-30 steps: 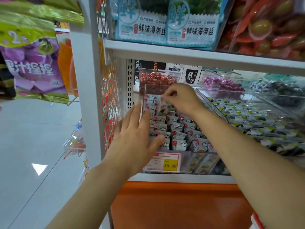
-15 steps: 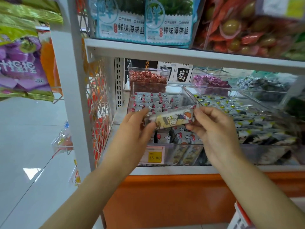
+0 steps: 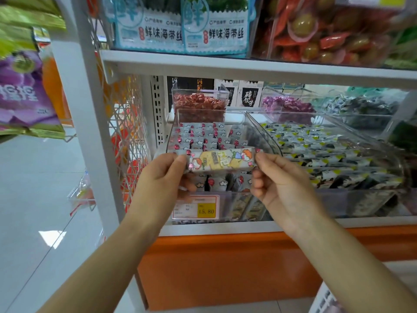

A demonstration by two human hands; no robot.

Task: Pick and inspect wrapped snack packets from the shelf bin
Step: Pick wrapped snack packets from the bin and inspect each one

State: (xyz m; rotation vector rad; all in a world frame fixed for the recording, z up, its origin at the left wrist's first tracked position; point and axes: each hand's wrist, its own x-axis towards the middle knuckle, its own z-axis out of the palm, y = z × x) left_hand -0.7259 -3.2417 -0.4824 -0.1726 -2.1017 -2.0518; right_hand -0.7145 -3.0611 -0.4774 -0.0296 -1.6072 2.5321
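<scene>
- As it hangs over the bin's (image 3: 262, 135) front edge, left hand (image 3: 162, 175) and right hand (image 3: 279, 184) pinch the snack packet's (image 3: 222, 160) ends.
- Seems light, crinkly, slippery; sealed ends grip best.

White metal shelving (image 3: 248, 70), orange base panel (image 3: 225, 267), wire mesh side (image 3: 126, 123), pale glossy floor tiles (image 3: 33, 177) (light glare on them)

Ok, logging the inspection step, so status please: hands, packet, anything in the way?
Snack packet held crosswise over the bin front. Left hand pinches its left end, right hand its right end. Nothing blocking.
</scene>
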